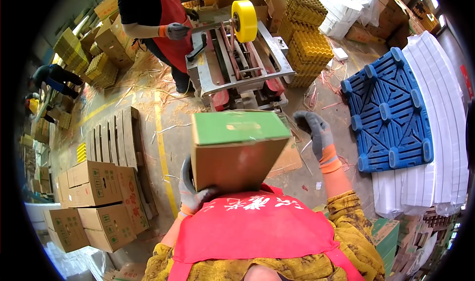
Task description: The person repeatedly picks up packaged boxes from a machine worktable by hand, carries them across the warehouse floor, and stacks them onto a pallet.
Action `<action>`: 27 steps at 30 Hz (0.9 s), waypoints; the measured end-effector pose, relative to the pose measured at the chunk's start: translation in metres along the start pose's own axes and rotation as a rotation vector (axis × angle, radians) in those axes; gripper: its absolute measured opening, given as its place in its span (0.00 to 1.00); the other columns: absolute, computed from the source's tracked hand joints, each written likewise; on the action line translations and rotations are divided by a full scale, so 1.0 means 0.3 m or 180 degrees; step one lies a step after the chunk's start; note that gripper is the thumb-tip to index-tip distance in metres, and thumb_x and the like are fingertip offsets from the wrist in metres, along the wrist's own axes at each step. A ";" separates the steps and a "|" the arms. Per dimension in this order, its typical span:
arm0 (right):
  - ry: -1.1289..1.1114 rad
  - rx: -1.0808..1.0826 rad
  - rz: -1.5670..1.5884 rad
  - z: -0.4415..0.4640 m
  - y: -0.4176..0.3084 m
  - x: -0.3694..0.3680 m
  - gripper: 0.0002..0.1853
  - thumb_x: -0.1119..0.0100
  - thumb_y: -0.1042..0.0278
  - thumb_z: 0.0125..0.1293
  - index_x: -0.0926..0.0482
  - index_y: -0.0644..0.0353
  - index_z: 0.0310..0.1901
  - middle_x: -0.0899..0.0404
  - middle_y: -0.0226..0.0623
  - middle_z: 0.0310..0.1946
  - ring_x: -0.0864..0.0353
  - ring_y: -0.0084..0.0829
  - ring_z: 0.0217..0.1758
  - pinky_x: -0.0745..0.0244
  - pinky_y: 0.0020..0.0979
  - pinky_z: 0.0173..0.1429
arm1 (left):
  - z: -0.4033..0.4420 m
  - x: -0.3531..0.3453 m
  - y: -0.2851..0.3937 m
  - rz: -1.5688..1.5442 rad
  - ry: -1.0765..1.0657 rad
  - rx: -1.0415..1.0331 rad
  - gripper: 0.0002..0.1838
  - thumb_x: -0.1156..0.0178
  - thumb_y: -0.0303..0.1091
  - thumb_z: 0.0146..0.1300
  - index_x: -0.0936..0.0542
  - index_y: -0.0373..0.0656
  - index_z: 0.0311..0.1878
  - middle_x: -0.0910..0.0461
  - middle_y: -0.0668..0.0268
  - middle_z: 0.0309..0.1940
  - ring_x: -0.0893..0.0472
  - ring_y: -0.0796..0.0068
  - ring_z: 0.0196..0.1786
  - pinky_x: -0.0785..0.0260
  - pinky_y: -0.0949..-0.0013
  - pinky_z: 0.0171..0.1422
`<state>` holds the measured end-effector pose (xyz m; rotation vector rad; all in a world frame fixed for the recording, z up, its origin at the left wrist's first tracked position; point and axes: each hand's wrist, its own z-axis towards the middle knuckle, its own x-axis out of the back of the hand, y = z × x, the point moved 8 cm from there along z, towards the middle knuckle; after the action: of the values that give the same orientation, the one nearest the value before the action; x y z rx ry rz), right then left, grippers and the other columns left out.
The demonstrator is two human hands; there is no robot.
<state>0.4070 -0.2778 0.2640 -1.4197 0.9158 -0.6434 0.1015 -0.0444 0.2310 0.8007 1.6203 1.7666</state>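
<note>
A cardboard box (237,165) with a green top (240,128) is held up against the red apron on my chest, tape running along its upper front edge. My left hand (194,189), in a grey glove with an orange cuff, grips the box at its lower left side and corner. To the right of the box, my right hand (316,130) is raised in a matching glove. Its fingers are stretched out and slightly bent, apart from the box, with nothing in them. Beyond the box stands a metal carton-taping machine (242,78) with a yellow tape roll (244,21).
Behind the machine's left side stands a person in a red apron (173,14). Stacked cartons (96,182) and a wooden pallet (116,137) lie left. Yellow egg trays (309,48) are stacked beyond. At right, a blue plastic pallet (388,110) leans on white foam sheets (440,108).
</note>
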 end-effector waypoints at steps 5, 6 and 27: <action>0.0243 -0.0404 -0.0797 -0.024 0.315 0.160 0.16 0.42 0.60 0.67 0.20 0.64 0.48 0.18 0.33 0.42 0.22 0.22 0.46 0.28 0.25 0.53 | -0.006 0.098 -0.060 0.0131 0.0758 0.0227 0.55 0.22 0.41 0.35 0.40 0.35 0.67 0.31 0.57 0.61 0.32 0.65 0.63 0.39 0.62 0.67; 0.0251 -0.0501 -0.0849 -0.036 0.371 0.181 0.16 0.41 0.61 0.67 0.20 0.65 0.48 0.18 0.33 0.42 0.22 0.22 0.46 0.28 0.24 0.53 | -0.003 0.124 -0.040 0.0517 0.0940 0.0102 0.54 0.21 0.41 0.35 0.40 0.35 0.67 0.31 0.57 0.61 0.32 0.64 0.63 0.39 0.61 0.67; 0.0230 -0.0720 -0.2355 0.246 0.654 0.327 0.40 0.33 0.48 0.56 0.34 0.67 0.64 0.30 0.51 0.62 0.30 0.40 0.65 0.36 0.35 0.67 | -0.106 0.258 -0.225 0.0628 0.1592 0.0664 0.45 0.26 0.37 0.46 0.37 0.35 0.67 0.31 0.60 0.61 0.30 0.67 0.62 0.37 0.65 0.66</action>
<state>0.4920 -0.3041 0.0504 -1.9650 0.5044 -1.1690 0.0301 0.0001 0.1640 0.6598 2.1391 2.0791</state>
